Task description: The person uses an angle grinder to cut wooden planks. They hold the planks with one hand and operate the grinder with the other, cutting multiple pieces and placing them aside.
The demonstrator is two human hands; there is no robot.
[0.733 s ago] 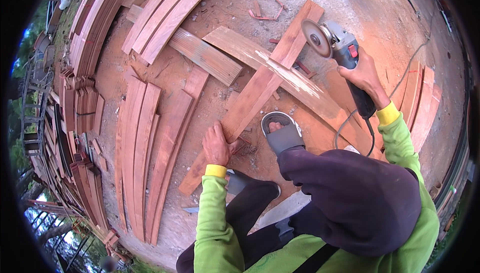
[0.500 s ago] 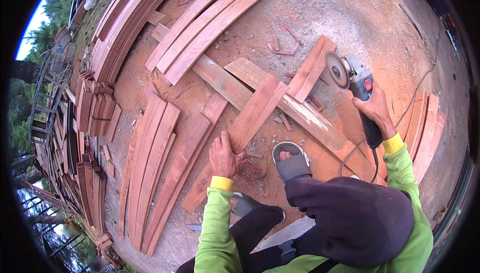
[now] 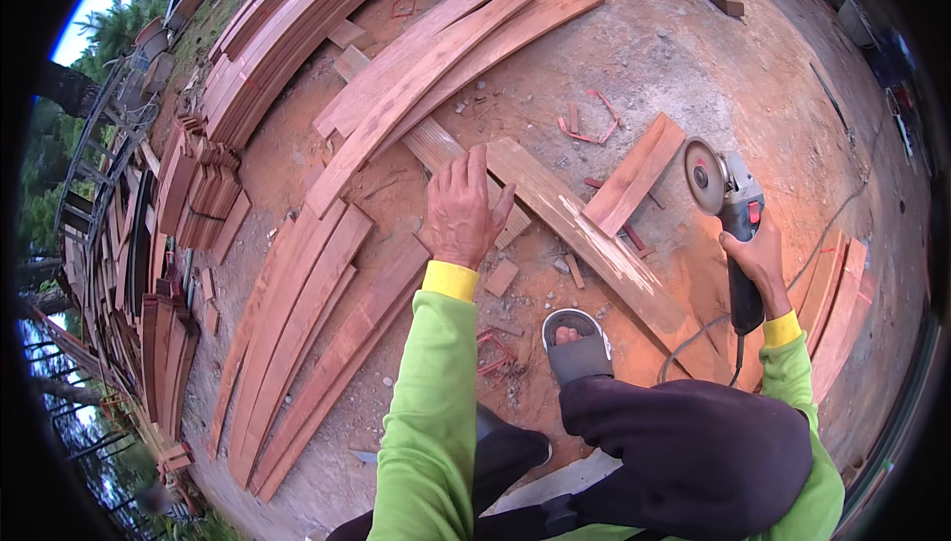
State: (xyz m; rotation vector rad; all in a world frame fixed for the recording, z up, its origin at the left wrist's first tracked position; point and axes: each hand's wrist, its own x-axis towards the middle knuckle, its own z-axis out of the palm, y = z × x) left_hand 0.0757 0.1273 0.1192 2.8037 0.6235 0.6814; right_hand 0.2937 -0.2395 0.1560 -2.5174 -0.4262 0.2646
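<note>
Well left of the grinder, we're holding our left hand open, back up, thumb pointing toward it. We're gripping the grinder in our right hand. Left forearm is pointing away from us; right forearm is slanting in below the grinder.

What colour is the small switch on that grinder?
Red. The switch on the grinder shows best in the head view.

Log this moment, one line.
left hand: open, near splintered plank | right hand: gripping grinder | disc: apart from short board
</note>
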